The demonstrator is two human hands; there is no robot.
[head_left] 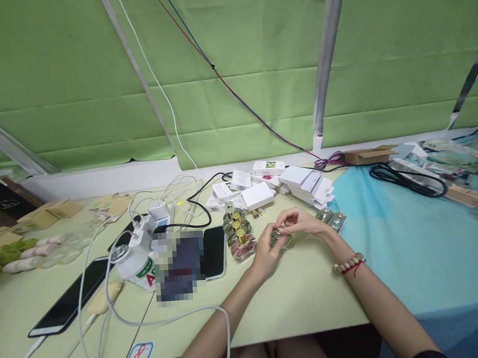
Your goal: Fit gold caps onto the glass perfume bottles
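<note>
The left hand (266, 251) is holding a small clear bottle (285, 243), and its thumb and fingers are closing around the left side of it. This bottle is sitting just over the near-middle part of the pale table (311, 293); whether its base is touching the surface, I cannot tell. The right hand (296, 222) is reaching to the top of the same bottle, and its fingertips are bending together there. I cannot tell if they are gripping something small. A bracelet (350, 264) of beads with red string is circling the right wrist.

Just to the left of the left hand, glass bottles with gold caps (241, 237) are standing in a row, going from near to far. A phone (214, 253) is lying beside them on the left. On the far side, white boxes (258, 195) are lying in a loose heap. More bottles (337, 221) are lying beyond the right wrist, near the edge of a blue cloth (409, 244), which is covering the right side.
</note>
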